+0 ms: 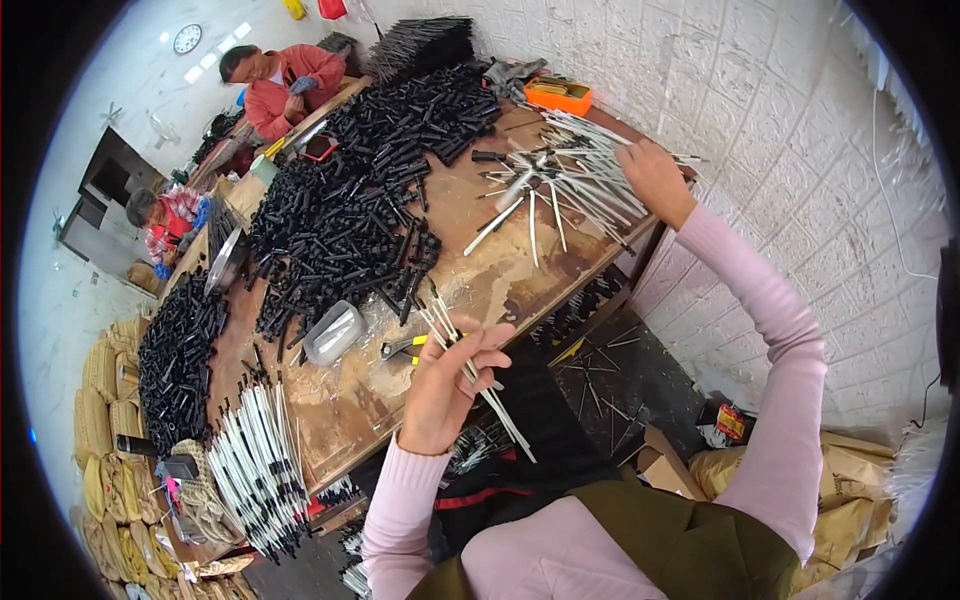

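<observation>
My left hand (pixel 445 385) is closed around several thin white rods with black ends (pixel 503 412), above the near edge of the wooden table. The rods slant down toward my body, and some fingers are spread around them. At the right end of the table my right hand (pixel 657 180) is reaching onto a loose pile of similar white rods (pixel 590 180). Its fingers are bent onto the rods and partly hidden. A pair of pliers (pixel 402 347) with yellow handles lies just beyond my left hand, beside a clear plastic box (pixel 334 333).
A large heap of black tubular parts (pixel 350 200) covers the table's middle and far side. White rods in a bundle (pixel 258 465) stand at the left edge. An orange box (pixel 558 95) sits near the textured wall. Two co-workers (pixel 285 88) work farther along; filled sacks (pixel 95 385) line the left.
</observation>
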`<state>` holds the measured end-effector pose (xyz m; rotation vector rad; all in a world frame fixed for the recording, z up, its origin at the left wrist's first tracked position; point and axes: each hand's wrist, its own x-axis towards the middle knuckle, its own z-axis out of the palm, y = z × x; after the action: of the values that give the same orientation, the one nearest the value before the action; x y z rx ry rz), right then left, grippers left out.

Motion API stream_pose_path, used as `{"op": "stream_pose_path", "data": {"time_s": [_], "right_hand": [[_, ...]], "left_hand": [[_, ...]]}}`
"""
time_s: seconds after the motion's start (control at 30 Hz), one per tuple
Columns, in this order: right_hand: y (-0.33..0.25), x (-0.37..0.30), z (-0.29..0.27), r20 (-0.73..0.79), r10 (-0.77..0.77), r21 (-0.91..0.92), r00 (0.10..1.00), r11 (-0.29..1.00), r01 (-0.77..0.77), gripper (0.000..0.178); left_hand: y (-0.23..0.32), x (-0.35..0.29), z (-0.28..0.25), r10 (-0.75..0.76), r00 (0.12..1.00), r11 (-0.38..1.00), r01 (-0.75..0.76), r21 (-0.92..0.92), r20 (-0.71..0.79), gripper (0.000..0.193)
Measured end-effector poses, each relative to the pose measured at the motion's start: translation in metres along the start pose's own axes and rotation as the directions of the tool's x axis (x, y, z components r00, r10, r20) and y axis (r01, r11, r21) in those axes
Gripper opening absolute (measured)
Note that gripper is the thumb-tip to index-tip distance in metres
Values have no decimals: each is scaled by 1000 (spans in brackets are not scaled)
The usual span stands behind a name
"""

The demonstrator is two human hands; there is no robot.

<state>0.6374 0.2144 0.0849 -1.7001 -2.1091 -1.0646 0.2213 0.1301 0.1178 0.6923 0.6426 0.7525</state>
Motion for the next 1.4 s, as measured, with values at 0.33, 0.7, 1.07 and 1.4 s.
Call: {"op": "stream_pose_path", "data": {"time_s": [0.33,0.7,1.07,1.4], "right_hand": [[-16,23,3,-132,-158,176,979,968,180,29],[-19,56,-14,-143,-192,42,971,979,200,31],[-14,101,-86,-338,-468,-119,817,882,456,31],[26,63,-77,-278,305,542,911,833,-113,22]], "left_hand": [[-3,43,-29,160,975,979,-176,-98,-156,17],[-4,50,-52,230,969,966,-238,-98,-86,23],[6,100,-21,-26,994,999,23,31,103,49],[19,92,-45,129,985,976,-147,-160,-115,47]]}}
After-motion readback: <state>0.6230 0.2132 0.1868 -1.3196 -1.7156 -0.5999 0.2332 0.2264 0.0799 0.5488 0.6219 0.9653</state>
